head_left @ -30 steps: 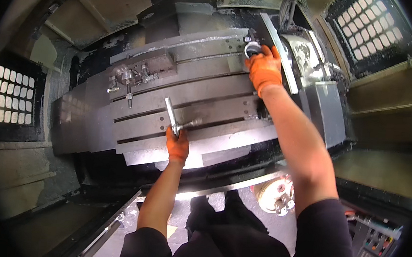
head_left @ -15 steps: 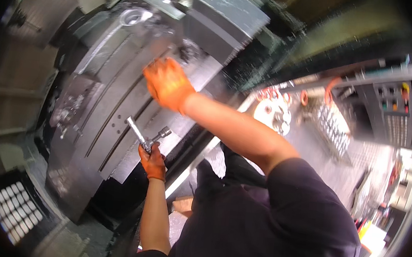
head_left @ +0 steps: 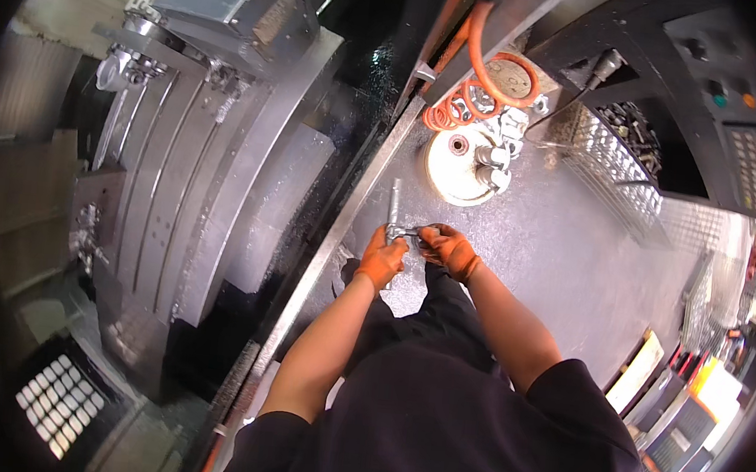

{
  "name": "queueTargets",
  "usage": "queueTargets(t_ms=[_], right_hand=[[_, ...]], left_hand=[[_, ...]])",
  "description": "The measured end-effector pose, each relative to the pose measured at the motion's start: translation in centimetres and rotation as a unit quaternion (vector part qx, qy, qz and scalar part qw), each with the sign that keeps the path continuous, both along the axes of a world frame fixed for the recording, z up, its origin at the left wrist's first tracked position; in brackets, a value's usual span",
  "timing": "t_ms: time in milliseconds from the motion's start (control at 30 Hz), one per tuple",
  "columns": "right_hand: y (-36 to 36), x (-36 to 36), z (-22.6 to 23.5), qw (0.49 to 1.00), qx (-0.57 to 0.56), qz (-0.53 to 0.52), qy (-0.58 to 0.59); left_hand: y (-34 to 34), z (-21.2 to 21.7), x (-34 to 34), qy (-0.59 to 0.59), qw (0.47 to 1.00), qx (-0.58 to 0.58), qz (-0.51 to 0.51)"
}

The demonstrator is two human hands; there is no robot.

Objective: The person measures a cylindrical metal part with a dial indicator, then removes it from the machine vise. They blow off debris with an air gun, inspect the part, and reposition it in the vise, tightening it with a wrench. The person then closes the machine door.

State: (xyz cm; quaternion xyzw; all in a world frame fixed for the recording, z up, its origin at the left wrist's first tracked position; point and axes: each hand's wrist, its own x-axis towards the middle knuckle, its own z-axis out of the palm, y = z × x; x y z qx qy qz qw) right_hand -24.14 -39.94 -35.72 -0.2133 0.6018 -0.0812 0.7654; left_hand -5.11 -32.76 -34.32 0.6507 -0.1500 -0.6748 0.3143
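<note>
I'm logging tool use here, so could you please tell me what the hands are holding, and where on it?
Both hold a metal T-handle wrench. The left hand grips the lower end of its long shaft; the right hand grips the short crosspiece at that same end.

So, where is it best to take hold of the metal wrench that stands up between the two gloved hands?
Probably at the lower end of the metal wrench, as the left hand does now: the bar rises bare and straight above that grip. Come from the left side, because the right hand already occupies the short cross piece on the right.
</note>
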Motion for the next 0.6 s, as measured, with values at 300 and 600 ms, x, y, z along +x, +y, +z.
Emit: queueTargets(t_ms=[300, 600], right_hand=[[-11.1, -4.6, -12.2, 0.825, -0.275, 0.297, 0.394], [-13.7, -9.5, -13.0, 0.772, -0.368, 0.339, 0.391]], left_hand=[[11.4, -9.6, -8.3, -0.184, 0.98, 0.075, 0.017], [45.7, -10.6, -7.5, -0.235, 0.91, 0.323, 0.106]])
